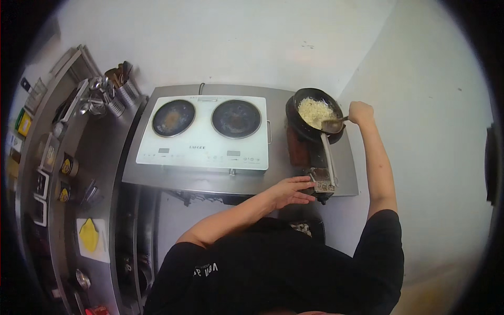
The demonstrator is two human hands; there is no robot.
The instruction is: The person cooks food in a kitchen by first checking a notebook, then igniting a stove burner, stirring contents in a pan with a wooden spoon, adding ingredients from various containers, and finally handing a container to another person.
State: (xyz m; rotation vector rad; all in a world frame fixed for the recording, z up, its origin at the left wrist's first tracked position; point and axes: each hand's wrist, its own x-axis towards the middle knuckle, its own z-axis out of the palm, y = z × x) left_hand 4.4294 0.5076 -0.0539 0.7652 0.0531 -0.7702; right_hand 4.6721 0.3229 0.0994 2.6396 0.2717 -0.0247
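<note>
My right hand (361, 113) is closed around the handle of a metal spatula (332, 126). The spatula's blade rests in a black frying pan (302, 126), at the edge of pale yellow, finely chopped food (315, 112). The pan sits on a portable gas burner (323, 184), its pale handle (329, 155) pointing towards me. My left hand (293, 193) is beside the burner's front box, fingers spread and the tips at its left side. Whether they press on it is hard to tell. Nothing shows in that hand.
A white double hotplate (201, 157) stands left of the pan on the steel table (220, 185). Farther left, a steel counter (104, 157) bears utensil holders (128, 94), jars and a white cutting board (98, 248) with a yellow cloth-like item (89, 235). A wall (425, 157) closes the right side.
</note>
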